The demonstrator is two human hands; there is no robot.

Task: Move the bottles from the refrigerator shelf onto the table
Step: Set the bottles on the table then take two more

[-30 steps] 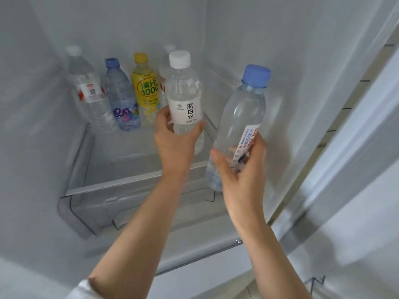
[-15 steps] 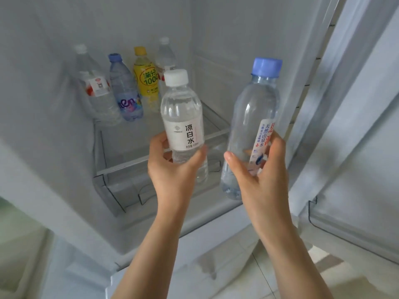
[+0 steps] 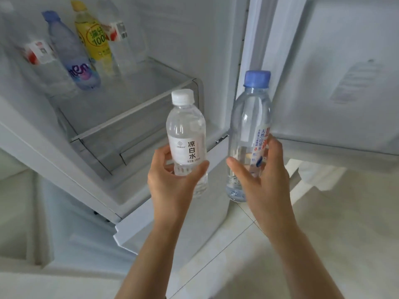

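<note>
Left hand (image 3: 174, 182) is wrapped round the lower body of the short white-capped bottle (image 3: 186, 134), thumb on the near right side, fingers behind, below the label so the print faces the camera. Right hand (image 3: 265, 175) grips the taller blue-capped bottle (image 3: 250, 130) the same way, thumb on the left, fingers over the label edge. Both bottles are upright and just beside each other without touching, each low-gripped, likely so the weight sits in the palm and the base can go straight down on a surface.

Both bottles are clear of the refrigerator shelf (image 3: 133, 117), which lies up and to the left of the left hand. One bottle per hand looks like a way to halve the trips.

Four bottles remain at the back of the shelf, well beyond the left hand: a clear one with a red-and-white label (image 3: 41, 61), a blue-capped one (image 3: 71, 52), a yellow one (image 3: 95, 37) and another clear one (image 3: 123, 39), standing in a row against the rear wall, blurred.

The refrigerator door (image 3: 334, 72) stands open beyond the right hand. Tiled floor (image 3: 323, 223) is below both hands.

No bench in view, so the carry is only starting; roughly a third of the job in hand at best.
</note>
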